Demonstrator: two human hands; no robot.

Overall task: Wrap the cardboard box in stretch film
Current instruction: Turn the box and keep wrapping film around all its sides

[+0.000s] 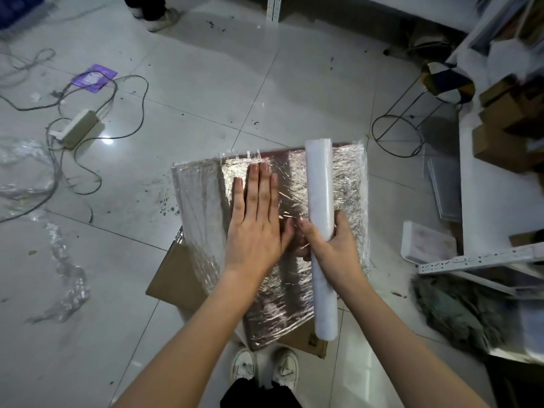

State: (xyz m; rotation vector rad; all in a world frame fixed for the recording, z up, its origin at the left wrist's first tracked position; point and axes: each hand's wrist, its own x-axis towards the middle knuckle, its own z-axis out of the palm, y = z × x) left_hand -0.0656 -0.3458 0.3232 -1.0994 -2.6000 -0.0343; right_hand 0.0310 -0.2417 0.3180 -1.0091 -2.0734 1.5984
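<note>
Two hands are on the job, and I read them as dividing it. My left hand [255,219] lies flat with fingers straight and close together, palm pressed on the top of the film-covered brown cardboard box [206,207]; I judge it is there to pin the loose film so it clings and does not slide while the roll pulls. My right hand [332,245] has its fingers curled round the long white roll of stretch film [321,231], gripping it near the middle, just beside the left hand's thumb. The roll lies across the box top, running from the far edge to past the near edge, to the right of the flat hand, which should keep the sheet taut between the two. The box itself sits on the pale tiled floor [191,92] directly ahead of me, tilted a little, already glossy and wrinkled with film on its top and near side, so I take the wrapping to be well along. Under it lies a flat brown cardboard sheet [173,278], sticking out at the near left. My white shoes [265,368] stand just at the box's near corner. Further out, crumpled clear film scraps [67,278] lie on the floor to the left, with a beige power strip [78,128] and tangled cables beyond them.
</note>
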